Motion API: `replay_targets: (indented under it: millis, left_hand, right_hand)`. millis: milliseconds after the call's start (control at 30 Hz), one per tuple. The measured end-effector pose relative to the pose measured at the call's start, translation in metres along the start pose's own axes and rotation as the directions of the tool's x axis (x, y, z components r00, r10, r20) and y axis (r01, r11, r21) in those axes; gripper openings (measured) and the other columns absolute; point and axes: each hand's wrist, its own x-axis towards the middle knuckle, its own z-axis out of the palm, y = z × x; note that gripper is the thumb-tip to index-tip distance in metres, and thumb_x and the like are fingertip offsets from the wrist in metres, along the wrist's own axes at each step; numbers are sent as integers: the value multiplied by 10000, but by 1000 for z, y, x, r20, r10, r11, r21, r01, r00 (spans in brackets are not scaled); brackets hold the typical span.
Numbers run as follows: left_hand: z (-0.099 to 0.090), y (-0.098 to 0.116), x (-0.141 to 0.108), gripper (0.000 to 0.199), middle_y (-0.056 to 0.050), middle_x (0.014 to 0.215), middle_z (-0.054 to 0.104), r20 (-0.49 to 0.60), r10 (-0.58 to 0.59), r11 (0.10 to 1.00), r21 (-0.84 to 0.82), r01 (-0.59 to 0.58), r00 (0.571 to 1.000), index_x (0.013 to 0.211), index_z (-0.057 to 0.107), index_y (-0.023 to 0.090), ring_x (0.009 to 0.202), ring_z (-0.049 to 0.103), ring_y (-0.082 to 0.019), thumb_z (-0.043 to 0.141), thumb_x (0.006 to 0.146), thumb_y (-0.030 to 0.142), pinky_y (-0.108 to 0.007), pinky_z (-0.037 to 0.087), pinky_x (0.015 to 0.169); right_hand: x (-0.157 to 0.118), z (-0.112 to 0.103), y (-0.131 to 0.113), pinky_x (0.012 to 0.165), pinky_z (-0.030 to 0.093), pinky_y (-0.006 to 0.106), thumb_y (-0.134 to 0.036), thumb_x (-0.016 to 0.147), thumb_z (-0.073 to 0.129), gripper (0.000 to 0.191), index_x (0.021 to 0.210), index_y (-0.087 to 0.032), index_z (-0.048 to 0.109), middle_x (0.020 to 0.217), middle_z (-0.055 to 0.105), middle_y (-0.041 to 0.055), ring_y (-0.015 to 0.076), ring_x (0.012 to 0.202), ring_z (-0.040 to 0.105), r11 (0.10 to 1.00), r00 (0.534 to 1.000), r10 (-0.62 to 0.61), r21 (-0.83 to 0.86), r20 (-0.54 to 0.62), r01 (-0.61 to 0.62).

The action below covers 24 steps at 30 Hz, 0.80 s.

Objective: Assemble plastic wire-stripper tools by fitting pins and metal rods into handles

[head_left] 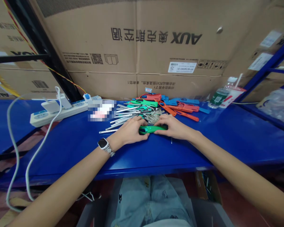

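Note:
A green plastic lighter casing lies level just above or on the blue tabletop, held between both hands. My left hand, with a watch on the wrist, has thumb and fingers closed on its left end. My right hand pinches the right end. Directly behind the hands is a heap of small metal and wire parts. Thin silver tubes fan out to the left of that heap. Farther back lie another green casing, red-orange casings and blue casings.
A white power strip with plugged-in chargers and a hanging white cable stands at the left. A blurred-out item lies near it. At the right are a bottle and a cup with a straw. Large cardboard backs the table.

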Motion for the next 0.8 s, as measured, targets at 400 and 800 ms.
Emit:
replay_targets:
  millis: [400, 800]
  left_hand:
    - [-5, -9, -3, 356, -82, 1023, 610, -8, 17, 999, -42, -17, 1000, 1019, 711, 173, 933, 609, -249, 737, 883, 501, -376, 500, 824]
    - [-2, -6, -10, 408, -92, 1053, 665, -33, 6, 998, 60, -4, 999, 1137, 705, 201, 1095, 596, -317, 732, 889, 524, -490, 454, 974]
  right_hand:
    - [3, -5, -3, 842, 439, 366, -378, 892, 758, 219, 1022, -202, 745, 963, 649, 57, 225, 936, 599, 998, 998, 54, -34, 45, -52]
    - [15, 1, -46, 933, 402, 481, -302, 858, 675, 279, 1103, -170, 701, 1074, 618, 129, 293, 983, 569, 957, 995, 19, -291, 99, 11]
